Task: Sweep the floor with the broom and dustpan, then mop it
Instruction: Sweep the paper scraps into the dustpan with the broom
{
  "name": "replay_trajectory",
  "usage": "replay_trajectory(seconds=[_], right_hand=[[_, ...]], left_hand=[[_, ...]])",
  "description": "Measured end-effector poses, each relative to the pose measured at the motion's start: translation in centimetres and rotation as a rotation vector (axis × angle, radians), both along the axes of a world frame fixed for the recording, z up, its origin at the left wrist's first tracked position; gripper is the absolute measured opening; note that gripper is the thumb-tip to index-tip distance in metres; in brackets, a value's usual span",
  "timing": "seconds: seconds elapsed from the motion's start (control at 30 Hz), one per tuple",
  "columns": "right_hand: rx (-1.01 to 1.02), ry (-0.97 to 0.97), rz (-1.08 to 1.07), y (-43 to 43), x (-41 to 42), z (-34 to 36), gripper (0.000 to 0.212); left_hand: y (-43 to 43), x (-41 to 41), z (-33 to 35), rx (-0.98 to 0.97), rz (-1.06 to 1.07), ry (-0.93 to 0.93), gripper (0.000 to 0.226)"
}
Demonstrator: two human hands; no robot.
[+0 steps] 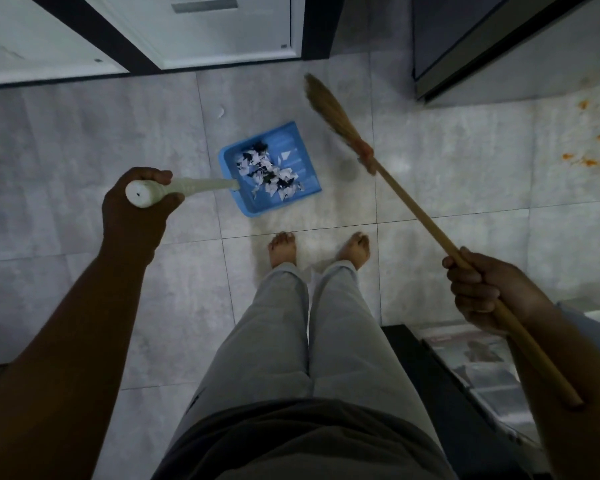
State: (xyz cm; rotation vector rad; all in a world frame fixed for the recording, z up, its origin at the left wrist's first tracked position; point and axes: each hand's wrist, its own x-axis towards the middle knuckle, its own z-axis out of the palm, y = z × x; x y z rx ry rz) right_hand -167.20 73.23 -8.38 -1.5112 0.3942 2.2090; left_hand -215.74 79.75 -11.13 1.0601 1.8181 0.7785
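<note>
Blue plastic dustpan (300, 157) sits on the grey tiled floor (447, 174), just ahead of the bare feet (283, 249) and slightly to the person's left. It holds a heap of torn black-and-white paper scraps (269, 173).

The pan's long white handle (201, 186) joins at the back wall and runs leftward and up. The open lip therefore faces right, toward the broom side.

Left hand (139, 206): fingers and thumb wrapped round the top end of the white handle. It is the nearer hand to the pan.

Right hand (478, 289): fist closed round the wooden stick of the straw broom (340, 121), gripping partway along, with the butt end trailing back past the forearm. The broom's long axis runs diagonally from the right hand forward and leftward. The bristle head is beyond and to the right of the pan, apart from it. Whether the bristles touch the tile cannot be told.

One small white scrap (221, 112) lies loose on the floor beyond the pan, off its back-left corner, so on the side away from the lip.

Judgement: sweeping is nearly done. To collect that scrap, either the broom carries it round to the lip or the left hand turns the pan.

Orange stains (587, 161) far right look like work for the mop.
</note>
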Motion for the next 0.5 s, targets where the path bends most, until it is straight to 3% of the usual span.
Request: replay_trajectory(seconds=[0.3,0.5], right_hand=[[-0.102,-0.299,0.142,2.9,-5.2,-2.5,0.034],[-0.124,-0.08,0.215,1.2,-4.8,0.3,0.037]], left_hand=[[-2.8,-1.8,0.8,-0.038,0.098,0.022,0.031],[-4.3,-1.7,0.4,-0.034,0.179,0.007,0.032]])
